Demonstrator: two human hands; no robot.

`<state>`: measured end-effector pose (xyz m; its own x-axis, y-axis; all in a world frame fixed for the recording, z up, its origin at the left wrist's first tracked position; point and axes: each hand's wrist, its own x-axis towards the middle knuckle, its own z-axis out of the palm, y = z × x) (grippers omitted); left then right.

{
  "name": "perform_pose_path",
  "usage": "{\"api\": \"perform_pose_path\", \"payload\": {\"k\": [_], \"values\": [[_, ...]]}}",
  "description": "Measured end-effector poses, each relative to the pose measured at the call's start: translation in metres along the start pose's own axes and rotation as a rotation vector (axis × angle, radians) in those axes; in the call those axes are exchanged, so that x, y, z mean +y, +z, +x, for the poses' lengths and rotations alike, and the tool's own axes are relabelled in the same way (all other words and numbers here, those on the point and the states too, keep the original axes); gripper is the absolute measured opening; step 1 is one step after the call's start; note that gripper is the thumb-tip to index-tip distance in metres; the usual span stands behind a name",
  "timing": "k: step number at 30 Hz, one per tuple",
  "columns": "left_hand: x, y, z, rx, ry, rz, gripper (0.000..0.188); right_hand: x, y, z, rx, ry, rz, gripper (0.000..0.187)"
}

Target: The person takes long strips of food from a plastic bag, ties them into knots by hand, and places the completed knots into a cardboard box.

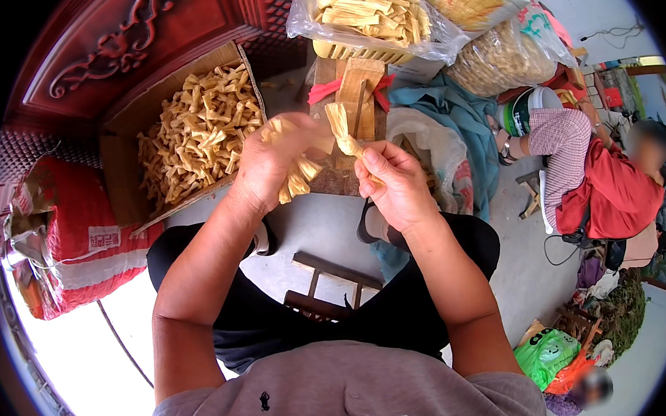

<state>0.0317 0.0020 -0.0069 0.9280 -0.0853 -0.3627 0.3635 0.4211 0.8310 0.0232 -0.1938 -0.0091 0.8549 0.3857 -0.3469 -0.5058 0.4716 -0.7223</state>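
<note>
Pinched between the thumb and fingers of my right hand is a pale yellow knotted strip, its flared end pointing up. My left hand, partly smeared by motion, is closed around several pale yellow folded strips whose ends stick out below it. Both hands are raised over my lap, a little apart. Just beyond them stands a wooden bench with an upright board, a thin dark upright piece and red cloth tied around.
Left is a cardboard box full of yellow knots, beside a red woven sack. A yellow basket of loose strips stands beyond the bench. Bagged goods are at right, near a seated person. A wooden stool lies below.
</note>
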Motion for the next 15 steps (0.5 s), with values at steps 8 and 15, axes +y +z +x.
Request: {"api": "perform_pose_path", "payload": {"k": [8,15], "values": [[-0.017,0.006,-0.012,-0.122,-0.012,0.363,0.037,0.020,0.013,-0.005,0.007,-0.166,-0.608,0.019],[-0.011,-0.003,-0.012,-0.241,0.433,1.077,0.026,0.005,0.019,0.000,0.086,-0.537,-0.901,0.024]]}}
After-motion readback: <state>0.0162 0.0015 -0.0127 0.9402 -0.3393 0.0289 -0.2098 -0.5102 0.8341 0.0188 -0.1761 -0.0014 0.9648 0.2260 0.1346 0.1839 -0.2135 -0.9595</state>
